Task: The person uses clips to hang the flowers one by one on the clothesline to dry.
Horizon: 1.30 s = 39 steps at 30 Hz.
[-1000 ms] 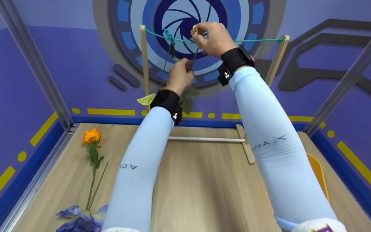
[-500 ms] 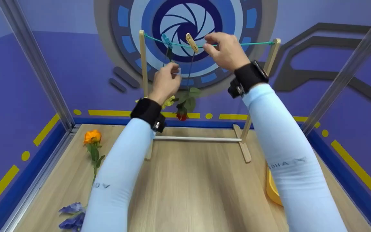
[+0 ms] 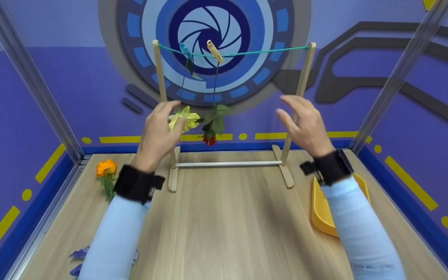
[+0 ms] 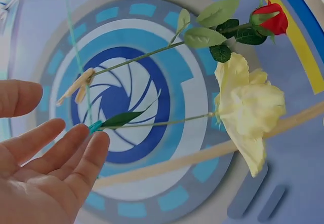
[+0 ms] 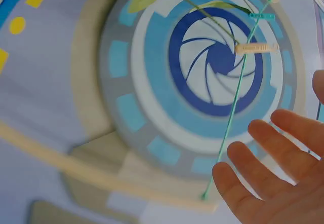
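A red rose [image 3: 209,139] hangs head down from a green cord [image 3: 265,51], its stem clipped by a wooden clothespin [image 3: 215,52]. Left of it a pale yellow flower [image 4: 253,105] hangs the same way from a teal clothespin [image 3: 185,51]. My left hand [image 3: 158,134] is in the air in front of the yellow flower and partly covers it in the head view; its fingers are spread and hold nothing. My right hand [image 3: 305,123], also holding nothing, is before the rack's right post with fingers relaxed and thumb apart.
The cord is tied between two wooden posts [image 3: 305,77] joined low down by a white rod [image 3: 228,164]. An orange flower [image 3: 106,168] and a purple flower [image 3: 78,254] lie on the left of the table. A yellow tray [image 3: 319,216] stands at right, partly behind my right arm.
My right hand let go of the wooden clothespin, my left hand let go of the rose's stem. Both hands moved down and apart; the rose now hangs from the cord.
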Each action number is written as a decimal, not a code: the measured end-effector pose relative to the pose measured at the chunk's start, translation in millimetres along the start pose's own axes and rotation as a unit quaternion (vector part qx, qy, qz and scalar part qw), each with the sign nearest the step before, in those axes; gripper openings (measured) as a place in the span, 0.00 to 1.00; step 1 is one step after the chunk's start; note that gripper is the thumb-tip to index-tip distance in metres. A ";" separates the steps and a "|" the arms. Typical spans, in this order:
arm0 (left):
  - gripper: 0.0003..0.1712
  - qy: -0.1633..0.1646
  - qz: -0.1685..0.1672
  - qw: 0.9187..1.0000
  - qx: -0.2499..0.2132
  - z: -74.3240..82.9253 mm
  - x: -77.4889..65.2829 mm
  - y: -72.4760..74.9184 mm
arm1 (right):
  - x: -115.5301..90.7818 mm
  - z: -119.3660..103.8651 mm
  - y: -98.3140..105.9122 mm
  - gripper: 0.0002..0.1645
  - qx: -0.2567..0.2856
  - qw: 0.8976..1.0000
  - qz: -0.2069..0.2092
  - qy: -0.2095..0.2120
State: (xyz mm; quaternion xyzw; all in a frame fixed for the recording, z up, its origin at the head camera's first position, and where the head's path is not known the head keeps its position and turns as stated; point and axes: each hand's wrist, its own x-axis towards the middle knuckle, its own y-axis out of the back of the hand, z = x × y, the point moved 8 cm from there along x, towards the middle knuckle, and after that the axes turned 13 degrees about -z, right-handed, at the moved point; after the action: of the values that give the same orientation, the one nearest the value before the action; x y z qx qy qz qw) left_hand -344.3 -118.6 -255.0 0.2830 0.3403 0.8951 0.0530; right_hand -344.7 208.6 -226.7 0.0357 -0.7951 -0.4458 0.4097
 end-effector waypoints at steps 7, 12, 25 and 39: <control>0.25 -0.007 0.038 0.999 0.027 -15.4 -50.9 -19.9 | -80.7 26.9 -2.0 0.22 -0.004 0.996 0.052 -0.073; 0.26 0.001 0.061 0.997 0.046 -31.4 -83.0 -43.0 | -127.9 37.2 -11.0 0.23 -0.002 0.991 0.065 -0.120; 0.28 0.045 0.059 0.996 0.052 -59.1 -134.8 -120.3 | -209.9 52.4 -30.3 0.26 -0.017 0.981 0.093 -0.171; 0.31 0.081 -0.015 0.990 0.115 -71.3 -138.6 -167.8 | -236.0 83.8 -53.0 0.31 -0.031 0.964 -0.003 -0.263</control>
State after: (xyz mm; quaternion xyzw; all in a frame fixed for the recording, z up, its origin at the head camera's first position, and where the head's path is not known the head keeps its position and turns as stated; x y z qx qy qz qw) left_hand -283.8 -71.7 -470.8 0.2088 0.4481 0.8693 0.0063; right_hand -262.1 333.4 -434.4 -0.0933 -0.8607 -0.4647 0.1856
